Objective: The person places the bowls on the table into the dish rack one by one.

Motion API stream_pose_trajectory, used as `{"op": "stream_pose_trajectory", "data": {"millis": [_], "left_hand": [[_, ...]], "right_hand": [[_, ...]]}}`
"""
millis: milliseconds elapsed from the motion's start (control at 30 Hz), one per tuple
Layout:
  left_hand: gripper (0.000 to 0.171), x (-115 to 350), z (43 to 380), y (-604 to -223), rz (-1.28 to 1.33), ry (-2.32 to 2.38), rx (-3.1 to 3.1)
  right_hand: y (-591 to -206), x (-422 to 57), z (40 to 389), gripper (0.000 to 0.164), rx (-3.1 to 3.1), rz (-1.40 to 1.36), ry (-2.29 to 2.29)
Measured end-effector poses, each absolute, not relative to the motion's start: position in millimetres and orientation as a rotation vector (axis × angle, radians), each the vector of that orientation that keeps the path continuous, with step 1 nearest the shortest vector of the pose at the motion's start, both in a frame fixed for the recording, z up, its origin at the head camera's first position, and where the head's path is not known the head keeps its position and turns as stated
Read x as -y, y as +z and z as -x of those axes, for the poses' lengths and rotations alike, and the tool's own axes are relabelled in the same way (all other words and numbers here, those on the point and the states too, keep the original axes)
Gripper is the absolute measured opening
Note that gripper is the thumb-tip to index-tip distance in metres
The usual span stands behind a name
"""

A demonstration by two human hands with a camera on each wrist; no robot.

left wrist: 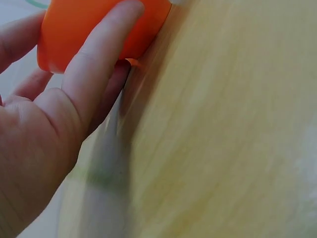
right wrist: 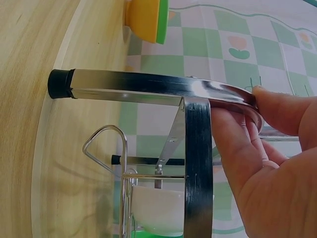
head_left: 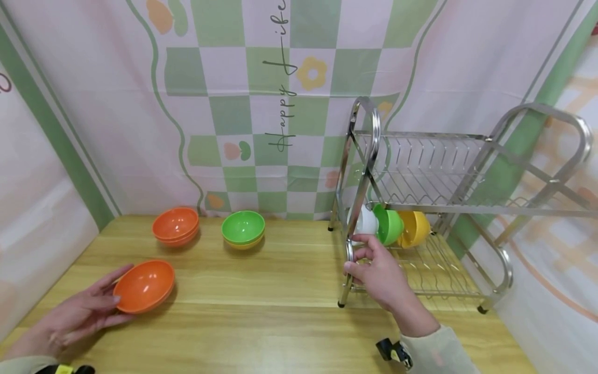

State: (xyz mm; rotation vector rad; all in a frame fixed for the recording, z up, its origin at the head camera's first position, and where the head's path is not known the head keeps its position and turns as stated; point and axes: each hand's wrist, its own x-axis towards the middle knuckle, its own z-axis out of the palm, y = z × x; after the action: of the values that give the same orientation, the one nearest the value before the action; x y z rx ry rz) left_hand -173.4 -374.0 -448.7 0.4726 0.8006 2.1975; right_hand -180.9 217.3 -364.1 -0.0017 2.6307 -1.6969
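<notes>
An orange bowl (head_left: pixel 147 285) is held by my left hand (head_left: pixel 77 317) at the left front of the table, the thumb along its near side and other fingers around the outside. In the left wrist view the bowl (left wrist: pixel 74 29) is close over the wooden surface. My right hand (head_left: pixel 383 275) grips the left front upright of a two-tier metal dish rack (head_left: pixel 349 252). The right wrist view shows thumb and fingers around the curved metal tube (right wrist: pixel 218 91). On the rack's lower tier a white bowl (head_left: pixel 366 222), a green bowl (head_left: pixel 390 224) and a yellow bowl (head_left: pixel 416 228) stand tilted on edge.
Two stacked orange bowls (head_left: pixel 175 226) stand at the back left of the wooden table (head_left: pixel 261 280). Beside them a green bowl (head_left: pixel 243 227) sits in a yellow bowl (head_left: pixel 244 244). A patterned curtain (head_left: pixel 224 119) hangs behind and at both sides.
</notes>
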Motion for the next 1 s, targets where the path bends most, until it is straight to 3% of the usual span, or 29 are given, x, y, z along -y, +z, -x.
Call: {"op": "stream_pose_trajectory", "data": {"millis": [1000], "left_hand": [[0.069, 361.5, 167.7, -446.0, -0.415, 2.231, -0.882]], "right_hand": [[-362.5, -217.4, 181.2, 0.057, -2.608, 0.005, -1.699]]}}
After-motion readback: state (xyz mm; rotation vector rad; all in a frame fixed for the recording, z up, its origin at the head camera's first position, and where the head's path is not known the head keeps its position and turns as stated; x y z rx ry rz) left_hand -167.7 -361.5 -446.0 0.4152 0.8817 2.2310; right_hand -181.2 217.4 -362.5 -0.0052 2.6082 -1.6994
